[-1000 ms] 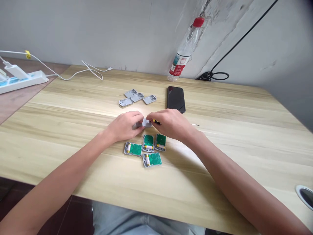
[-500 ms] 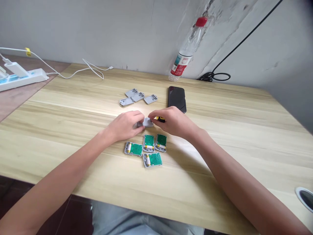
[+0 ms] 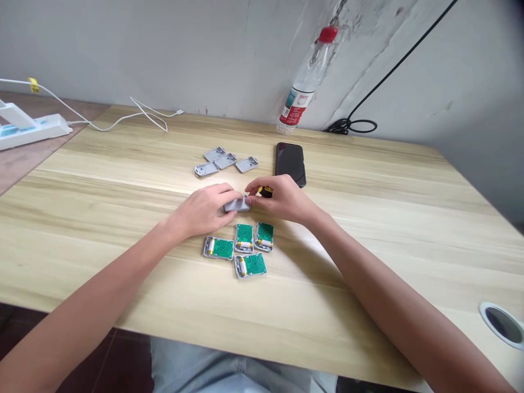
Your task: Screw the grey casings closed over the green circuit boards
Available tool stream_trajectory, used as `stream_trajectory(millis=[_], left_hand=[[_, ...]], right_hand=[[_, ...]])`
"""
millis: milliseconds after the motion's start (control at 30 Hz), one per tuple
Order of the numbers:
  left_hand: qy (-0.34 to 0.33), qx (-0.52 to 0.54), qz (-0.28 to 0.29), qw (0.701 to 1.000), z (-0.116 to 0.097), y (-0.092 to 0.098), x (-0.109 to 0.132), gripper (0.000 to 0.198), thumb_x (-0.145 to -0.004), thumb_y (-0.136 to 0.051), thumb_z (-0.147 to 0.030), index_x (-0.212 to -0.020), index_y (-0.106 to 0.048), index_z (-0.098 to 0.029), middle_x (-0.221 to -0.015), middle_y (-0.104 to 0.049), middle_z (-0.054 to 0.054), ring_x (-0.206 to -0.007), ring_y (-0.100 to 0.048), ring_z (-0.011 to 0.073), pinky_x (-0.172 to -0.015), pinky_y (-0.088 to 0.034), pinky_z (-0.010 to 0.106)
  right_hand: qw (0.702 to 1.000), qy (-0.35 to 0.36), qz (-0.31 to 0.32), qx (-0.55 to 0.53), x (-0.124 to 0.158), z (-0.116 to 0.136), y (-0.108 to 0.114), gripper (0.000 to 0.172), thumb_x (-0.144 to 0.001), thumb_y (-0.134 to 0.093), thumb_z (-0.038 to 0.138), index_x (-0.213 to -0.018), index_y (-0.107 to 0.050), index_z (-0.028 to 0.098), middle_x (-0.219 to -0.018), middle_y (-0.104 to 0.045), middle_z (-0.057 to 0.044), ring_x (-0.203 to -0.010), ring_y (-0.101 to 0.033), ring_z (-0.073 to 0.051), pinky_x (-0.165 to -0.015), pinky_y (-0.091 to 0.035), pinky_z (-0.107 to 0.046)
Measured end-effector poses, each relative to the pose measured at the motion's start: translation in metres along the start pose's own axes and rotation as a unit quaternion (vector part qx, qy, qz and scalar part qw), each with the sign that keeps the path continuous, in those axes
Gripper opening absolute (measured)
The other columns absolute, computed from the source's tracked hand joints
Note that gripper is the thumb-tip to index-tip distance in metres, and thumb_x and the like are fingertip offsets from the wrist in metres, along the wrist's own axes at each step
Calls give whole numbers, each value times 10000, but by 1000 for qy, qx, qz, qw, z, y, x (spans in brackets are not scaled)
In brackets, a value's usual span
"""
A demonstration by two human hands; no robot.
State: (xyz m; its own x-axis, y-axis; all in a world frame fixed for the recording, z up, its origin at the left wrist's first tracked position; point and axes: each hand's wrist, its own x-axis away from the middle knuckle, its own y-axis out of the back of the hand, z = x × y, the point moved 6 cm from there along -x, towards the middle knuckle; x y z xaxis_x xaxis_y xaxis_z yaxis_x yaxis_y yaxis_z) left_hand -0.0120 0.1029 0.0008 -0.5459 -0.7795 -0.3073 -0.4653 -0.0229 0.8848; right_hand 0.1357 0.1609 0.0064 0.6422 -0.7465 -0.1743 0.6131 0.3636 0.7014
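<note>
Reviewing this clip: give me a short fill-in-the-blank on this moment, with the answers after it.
1. The left hand and right hand meet at a grey plastic case, and the right hand's fingers hold a small tool with a black and ____ handle.
2. ____ green circuit boards lie in open grey trays nearer the person than the hands.
3. Each board sits beside a small ____.
4. The black smartphone lies to the ____ of the grey covers.

Answers: yellow, four, battery, right.

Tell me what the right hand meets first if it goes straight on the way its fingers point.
The right hand points left, so the grey plastic case comes first; it looks already touching that case's end, though depth is unclear. The left hand lies just beyond.
</note>
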Motion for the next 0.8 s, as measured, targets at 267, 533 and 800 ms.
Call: stream_trajectory(millis=[267, 533, 800], left_hand=[[-14, -58, 16, 998, -3, 0, -1, 313, -947, -486, -202, -1190, -683, -227, -1069, -657, 86, -937, -632, 208, -824, -513, 332], [-23, -2, 8, 1000, -9, -3, -1, 276, -933, -547, -240, -1153, -711, -222, -1074, -694, 76, -903, -675, 200, -830, -549, 349], [-21, 96, -32, 995, -9, -6, 0, 252, -911, -555, -172, -1093, -726, -207, -1170, -746, 62, -997, -736, 207, -911, -601, 347]], right_hand=[[972, -36, -191, -131, 4, 16, 42, 325, -853, -655, 507, -715, -614, 216, -611, -530, 1, -556, -467, -145, -543, -353, -308], [923, -66, -270, -266, -11, 33, 59, 523, -924, -271, 697, -627, -252, 267, -544, -176, 30, -451, -267, -175, -468, -279, -354], [906, -99, -253, -325, -21, 40, 41, 512, -954, -329, 588, -566, -263, 261, -522, -245, 11, -436, -265, -163, -443, -266, -348]])
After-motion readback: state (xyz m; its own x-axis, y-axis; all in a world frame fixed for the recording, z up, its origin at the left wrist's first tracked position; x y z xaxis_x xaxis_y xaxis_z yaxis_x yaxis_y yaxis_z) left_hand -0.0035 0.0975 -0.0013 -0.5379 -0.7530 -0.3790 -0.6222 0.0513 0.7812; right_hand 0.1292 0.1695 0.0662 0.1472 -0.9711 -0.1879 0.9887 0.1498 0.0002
